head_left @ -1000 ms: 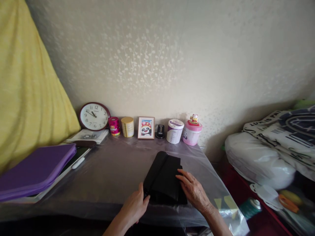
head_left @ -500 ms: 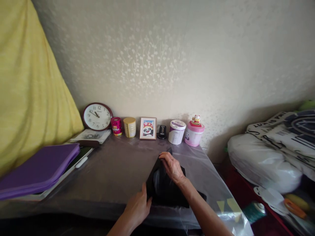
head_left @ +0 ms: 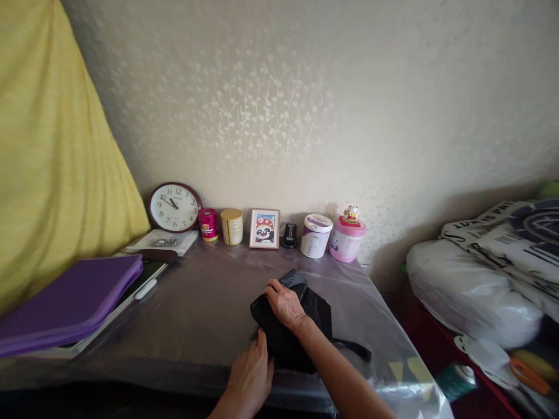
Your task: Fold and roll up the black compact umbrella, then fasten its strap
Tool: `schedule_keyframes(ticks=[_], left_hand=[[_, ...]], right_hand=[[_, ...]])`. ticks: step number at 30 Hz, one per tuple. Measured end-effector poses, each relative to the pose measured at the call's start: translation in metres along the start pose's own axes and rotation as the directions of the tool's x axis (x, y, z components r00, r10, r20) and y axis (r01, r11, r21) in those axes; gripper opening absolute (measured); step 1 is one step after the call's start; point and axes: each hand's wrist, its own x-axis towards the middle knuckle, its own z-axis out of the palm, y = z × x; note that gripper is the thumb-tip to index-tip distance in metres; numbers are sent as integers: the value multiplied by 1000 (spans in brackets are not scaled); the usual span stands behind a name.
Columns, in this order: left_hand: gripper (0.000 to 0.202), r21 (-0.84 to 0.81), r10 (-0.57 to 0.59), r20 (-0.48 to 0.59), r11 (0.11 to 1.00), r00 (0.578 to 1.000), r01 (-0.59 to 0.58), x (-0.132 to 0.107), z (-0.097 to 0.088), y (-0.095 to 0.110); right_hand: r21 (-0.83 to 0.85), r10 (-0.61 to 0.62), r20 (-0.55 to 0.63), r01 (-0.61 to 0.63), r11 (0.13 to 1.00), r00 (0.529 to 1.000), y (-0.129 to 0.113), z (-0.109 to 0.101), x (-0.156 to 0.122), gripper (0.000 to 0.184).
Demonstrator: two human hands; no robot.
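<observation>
A black folded cloth lies near the front edge of a table covered with clear plastic sheet. My right hand reaches across it and grips its upper left part, pulling a fold over. My left hand presses flat on the cloth's near left corner. A thin black strap of the cloth trails out to the right, toward the table's right side.
Along the wall stand a clock, a red tin, a yellow tin, a panda picture frame, a white tub and a pink jar. A purple case lies left; bagged bedding piles at right.
My right hand went from the cloth's right edge up to its far end, then pulled that end down and leftward, bunching the cloth. My left hand stayed on the near left corner.
</observation>
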Motion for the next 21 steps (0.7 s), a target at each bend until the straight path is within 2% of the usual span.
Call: schedule_keyframes(ticks=[4,7,13,17,21], left_hand=[[55,-51,11,-100,999,995,-16,-4,3,-5],[64,-74,7,-132,997,991,-17,-8,-4,-7],[71,35,27,19,999,999,-28,-7,-15,2],[69,54,35,78,998,996,-39,-2,-9,6],[64,89,5,79,996,997,-12,-1,-2,8]], right_hand=[[-35,6,25,-6,999,1000,0,-1,0,15],[-22,7,25,-7,1000,1000,1,-2,0,16],[2,6,11,-6,1000,1000,2,-2,-2,17],[9,12,5,-12,1000,1000,3,0,-3,18],[41,33,9,-33,999,999,3,-5,-4,20]])
